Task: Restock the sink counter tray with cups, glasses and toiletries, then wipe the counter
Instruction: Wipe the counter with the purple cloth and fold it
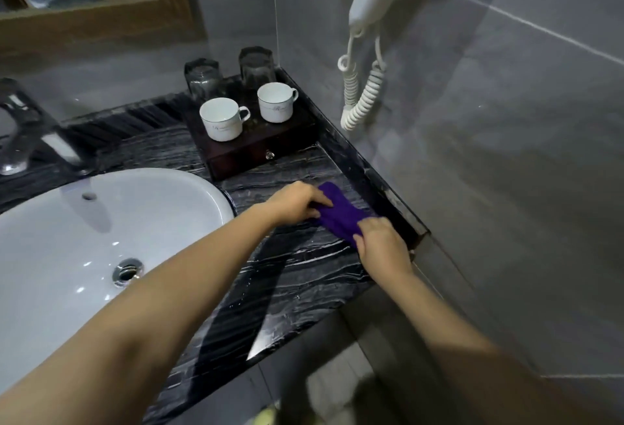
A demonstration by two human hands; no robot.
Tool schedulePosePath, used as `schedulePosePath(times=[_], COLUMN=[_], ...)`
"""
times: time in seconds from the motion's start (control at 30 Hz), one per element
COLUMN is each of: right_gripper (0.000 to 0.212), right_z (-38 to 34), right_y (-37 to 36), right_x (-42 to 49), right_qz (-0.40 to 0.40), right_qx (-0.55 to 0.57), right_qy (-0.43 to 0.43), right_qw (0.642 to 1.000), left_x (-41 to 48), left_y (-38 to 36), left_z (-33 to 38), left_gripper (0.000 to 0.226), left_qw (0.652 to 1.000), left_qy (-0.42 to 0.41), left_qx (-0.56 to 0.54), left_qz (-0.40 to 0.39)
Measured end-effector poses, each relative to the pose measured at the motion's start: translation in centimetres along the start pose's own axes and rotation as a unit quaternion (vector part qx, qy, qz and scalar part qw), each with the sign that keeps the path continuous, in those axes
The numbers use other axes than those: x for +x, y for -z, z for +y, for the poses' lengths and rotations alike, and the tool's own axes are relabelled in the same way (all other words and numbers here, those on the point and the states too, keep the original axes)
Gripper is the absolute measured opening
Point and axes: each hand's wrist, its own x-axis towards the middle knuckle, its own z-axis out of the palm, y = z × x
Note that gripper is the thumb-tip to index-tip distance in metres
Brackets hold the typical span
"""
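Sink [50,232] at 9 o'clock. Tray [236,151] at 12: 2 cups [221,118], 2 glasses [202,77] set, no toiletries visible. Cloth [337,211] on counter [304,272] w/ left hand [297,201] & right hand [381,242] both clenched on it; wiping seems just underway.

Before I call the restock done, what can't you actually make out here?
- Drawer contents: shut front hides them, head view.
- Lettering on the white cups: too small.
- Counter under the purple cloth: covered by it and both hands.
- Faucet: blurred, partly cut off left.
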Motion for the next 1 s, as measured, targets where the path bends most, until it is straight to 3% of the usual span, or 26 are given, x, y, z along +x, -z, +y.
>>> schedulePosePath(times=[0.07, 0.13, 0.2, 0.23, 0.3, 0.4, 0.53, 0.7, 0.83, 1.0], right_gripper=[0.038, 0.044, 0.048, 0.051, 0.054, 0.058, 0.055, 0.056, 0.056, 0.053], right_z=[0.0, -0.3, -0.7, -1.0, -1.3, -0.7, -0.1, -1.5, -3.2, -4.8], right_y=[-0.6, -0.5, -1.1, -1.8, -3.8, -5.7, -5.8, -6.6, -7.3, -7.9], right_x=[0.2, 1.9, 4.2, 5.1, 5.8, 6.2, 9.5, 14.0, 17.0, 18.5], right_qz=[-0.042, -0.014, -0.056, -0.100, -0.151, -0.107, -0.074, -0.066, -0.063, -0.081], right_qx=[-0.015, 0.010, 0.030, 0.035, 0.030, 0.018, 0.002, 0.009, 0.024, 0.036], right_qy=[0.001, 0.044, 0.143, 0.187, 0.220, 0.195, 0.100, 0.081, 0.079, 0.150], right_qw=[0.999, 0.999, 0.988, 0.977, 0.963, 0.975, 0.992, 0.994, 0.995, 0.985], left_x=[-1.9, -4.6, -7.4, -8.6, -10.2, -11.1, -10.7, -10.8, -10.8, -10.8], left_y=[0.4, 0.9, 0.4, -0.4, -2.2, -4.2, -4.5, -4.6, -4.8, -5.1], left_z=[-1.6, -3.9, -6.1, -7.1, -8.5, -9.7, -10.1, -10.5, -10.7, -10.9], left_gripper=[0.041, 0.037, 0.033, 0.033, 0.037, 0.057, 0.079, 0.097, 0.091, 0.082], left_qw=[0.997, 0.976, 0.935, 0.920, 0.923, 0.936, 0.938, 0.945, 0.944, 0.944], left_qy=[0.016, 0.096, 0.212, 0.250, 0.271, 0.263, 0.280, 0.273, 0.266, 0.265], left_qx=[-0.071, -0.113, -0.063, -0.036, -0.003, 0.025, 0.042, 0.027, 0.030, 0.018], left_qz=[0.024, 0.158, 0.278, 0.299, 0.275, 0.231, 0.198, 0.179, 0.191, 0.197])
